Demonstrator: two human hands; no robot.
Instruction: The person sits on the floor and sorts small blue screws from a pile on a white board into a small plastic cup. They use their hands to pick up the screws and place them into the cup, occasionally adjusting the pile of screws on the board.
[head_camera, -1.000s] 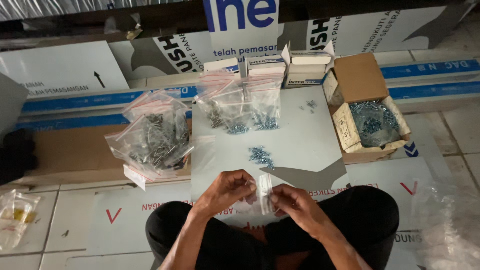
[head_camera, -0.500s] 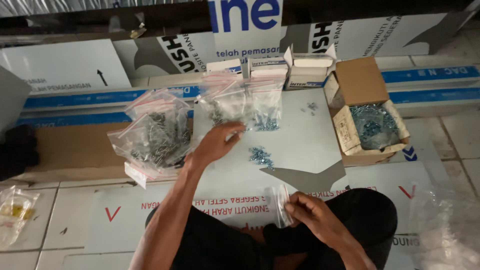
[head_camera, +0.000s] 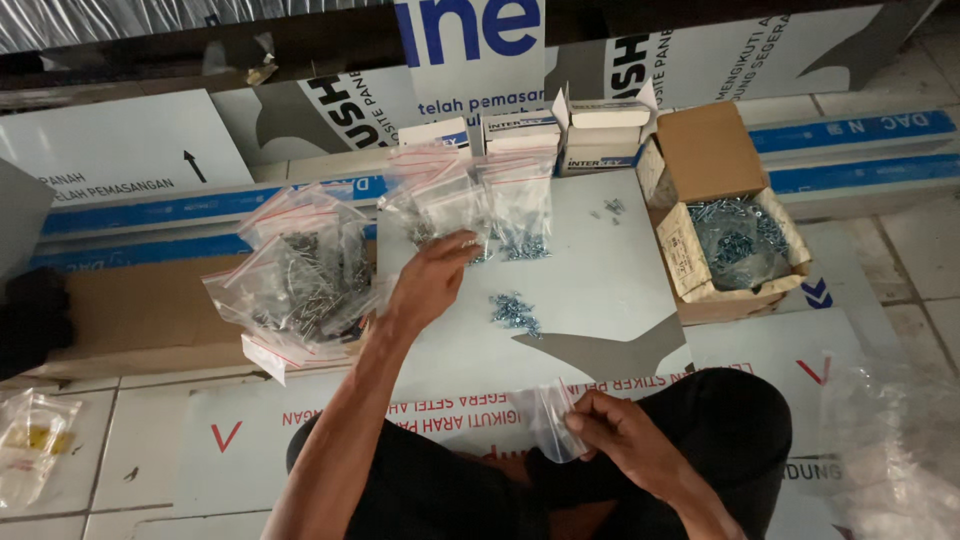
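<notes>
- The left hand (head_camera: 428, 285) is stretched out to the middle of the frame, fingers loosely curled and spread, their tips touching a cluster of small clear zip bags with red strips (head_camera: 470, 200) that hold bluish screws; nothing is visibly gripped.
- The right hand (head_camera: 622, 437) sits low, right of centre, over the person's lap, its fingers pinched shut on an empty small clear plastic zip bag (head_camera: 547, 420) that hangs to the left of the thumb.
- A little heap of loose silvery-blue screws (head_camera: 514, 311) lies on the pale grey sheet surface (head_camera: 600, 280), between the two hands and just right of the left wrist.
- A larger pile of clear bags filled with dark screws (head_camera: 300, 280) rests at centre left, just beside the left forearm, partly on a flat brown cardboard sheet (head_camera: 130, 310).
- An open brown cardboard box (head_camera: 715, 155) with a plastic liner full of screws stands at the upper right.
- Three small white cartons (head_camera: 530, 135) stand in a row at top centre, behind the bags.
- A crumpled clear bag with something yellow inside (head_camera: 30, 440) lies at the lower left on the tiled floor.
</notes>
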